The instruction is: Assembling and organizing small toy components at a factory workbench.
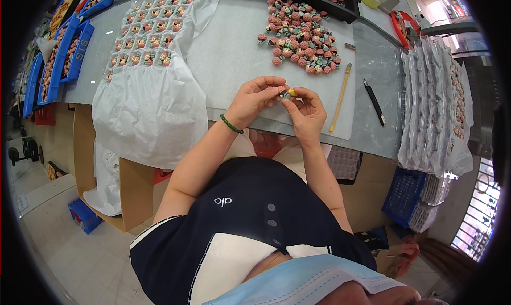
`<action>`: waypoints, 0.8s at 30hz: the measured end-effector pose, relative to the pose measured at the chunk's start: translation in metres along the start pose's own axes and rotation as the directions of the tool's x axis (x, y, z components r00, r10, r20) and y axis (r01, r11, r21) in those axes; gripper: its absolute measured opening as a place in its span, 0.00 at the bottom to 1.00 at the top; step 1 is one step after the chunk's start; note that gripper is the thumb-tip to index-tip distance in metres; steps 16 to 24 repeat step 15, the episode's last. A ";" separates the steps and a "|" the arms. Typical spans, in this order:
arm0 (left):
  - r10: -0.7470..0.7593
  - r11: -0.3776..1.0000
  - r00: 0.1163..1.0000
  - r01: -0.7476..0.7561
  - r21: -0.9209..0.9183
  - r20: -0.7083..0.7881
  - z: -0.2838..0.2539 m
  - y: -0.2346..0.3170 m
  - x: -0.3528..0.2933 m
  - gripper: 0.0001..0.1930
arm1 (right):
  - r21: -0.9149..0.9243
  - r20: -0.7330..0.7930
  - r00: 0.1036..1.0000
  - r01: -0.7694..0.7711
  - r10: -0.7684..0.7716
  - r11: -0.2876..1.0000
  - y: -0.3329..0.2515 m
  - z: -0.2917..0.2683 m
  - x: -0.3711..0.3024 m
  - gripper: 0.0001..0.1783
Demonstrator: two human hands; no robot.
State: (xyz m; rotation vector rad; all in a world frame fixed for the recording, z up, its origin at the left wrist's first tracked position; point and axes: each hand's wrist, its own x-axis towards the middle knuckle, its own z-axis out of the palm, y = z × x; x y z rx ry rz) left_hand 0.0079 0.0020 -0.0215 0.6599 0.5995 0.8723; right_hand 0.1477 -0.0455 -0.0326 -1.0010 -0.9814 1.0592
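Green bead bracelet [231, 124], navy top [250, 209]

**Layout on the Worktable**

A heap of small figures [299, 35] is lying on the table [380, 65] behind both hands. A filled tray sheet [149, 34] is sitting to the left; a stick [340, 97] and pen [374, 102] are lying right, beside stacked trays [431, 103].

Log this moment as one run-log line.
left hand: pinches small piece | right hand: pinches same piece | loose pink pieces: piled behind | tray: partly filled
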 end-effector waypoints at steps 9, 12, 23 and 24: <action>0.025 0.989 0.999 -0.018 -0.150 0.045 0.000 0.010 -0.007 0.17 | -0.085 0.025 0.999 0.034 -0.032 0.996 -0.009 -0.002 0.001 0.09; 0.148 0.986 0.989 -0.146 0.084 -0.010 0.006 0.007 -0.011 0.16 | -0.050 0.117 0.993 0.039 -0.033 0.998 -0.009 -0.003 0.002 0.10; 0.136 0.984 0.990 -0.132 0.116 -0.028 0.004 0.006 -0.012 0.16 | -0.068 0.100 0.987 0.133 -0.126 0.989 -0.009 0.001 0.001 0.10; 0.136 0.984 0.990 -0.132 0.116 -0.028 0.004 0.006 -0.012 0.16 | -0.068 0.100 0.987 0.133 -0.126 0.989 -0.009 0.001 0.001 0.10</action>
